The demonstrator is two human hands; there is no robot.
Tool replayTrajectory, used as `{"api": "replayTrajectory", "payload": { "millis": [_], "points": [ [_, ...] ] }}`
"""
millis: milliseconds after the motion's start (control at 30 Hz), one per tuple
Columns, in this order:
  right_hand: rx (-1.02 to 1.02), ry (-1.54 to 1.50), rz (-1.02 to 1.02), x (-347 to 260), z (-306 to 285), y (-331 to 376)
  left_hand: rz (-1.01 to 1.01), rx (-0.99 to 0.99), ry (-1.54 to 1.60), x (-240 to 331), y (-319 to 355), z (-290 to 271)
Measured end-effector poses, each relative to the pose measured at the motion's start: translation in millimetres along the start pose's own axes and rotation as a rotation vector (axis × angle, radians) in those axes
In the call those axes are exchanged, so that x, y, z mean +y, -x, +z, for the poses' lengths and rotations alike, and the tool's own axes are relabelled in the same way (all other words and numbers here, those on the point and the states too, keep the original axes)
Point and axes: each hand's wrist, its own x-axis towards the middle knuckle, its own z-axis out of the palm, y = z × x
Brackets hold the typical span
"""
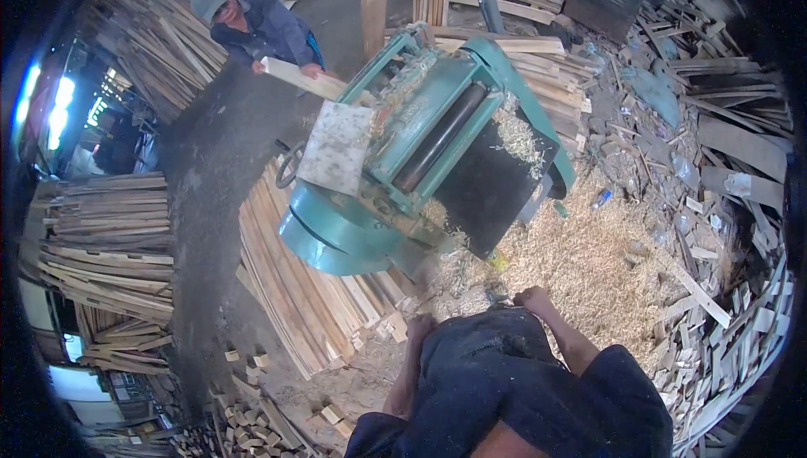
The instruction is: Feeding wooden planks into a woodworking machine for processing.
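Note:
My left hand (421, 326) is low beside the edge of my dark shirt (483, 349), curled closed. Over on the shirt's other side is my right hand (531, 297), also curled like a fist. Whatever either hand may hold is hidden. Just ahead of both hands stands a green thickness planer (437, 138), with a dark roller (441, 137) and a black outfeed table (496, 180) facing me. At its far side a co-worker (256, 25) in a cap holds a pale board (303, 79) against the machine.
Wood shavings (580, 264) heap to the right of the planer. Stacked planks (307, 290) lie on the floor at its left, with more piles (109, 214) farther left. Scrap wood (740, 357) lines the right side. Small offcut blocks (252, 424) lie at the lower left.

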Motion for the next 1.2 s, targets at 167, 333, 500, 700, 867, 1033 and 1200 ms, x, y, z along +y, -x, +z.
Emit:
{"api": "replayTrajectory", "payload": {
  "millis": [167, 333, 500, 700, 867, 1033, 1200],
  "points": [
    [0.007, 0.096, 0.029, -5.0, -3.0, 1.2, 0.163, -0.036, -0.176, -12.7, -2.7, 4.9],
    [0.030, 0.040, -0.021, -3.8, -2.9, 1.5, 0.152, -0.062, -0.072, -8.7, -2.0, 4.3],
    [0.027, 0.050, -0.029, -7.9, -7.1, 4.9, -0.146, -0.055, 0.023, 4.9, -0.1, 0.9],
    [0.040, -0.014, -0.123, -12.3, -12.0, 10.1, -0.182, -0.057, -0.087, 18.4, 6.4, -2.3],
    [0.027, 0.042, -0.020, -12.9, -12.2, 9.1, -0.282, -0.040, -0.002, 10.7, 3.3, 3.0],
    [0.019, -0.016, -0.035, -11.9, -12.6, 10.3, -0.095, -0.118, -0.258, 8.8, 1.3, 2.9],
    [0.018, -0.021, 0.011, -9.7, -12.0, 11.9, -0.214, -0.078, -0.113, 29.4, 13.0, -1.9]
  ]
}}
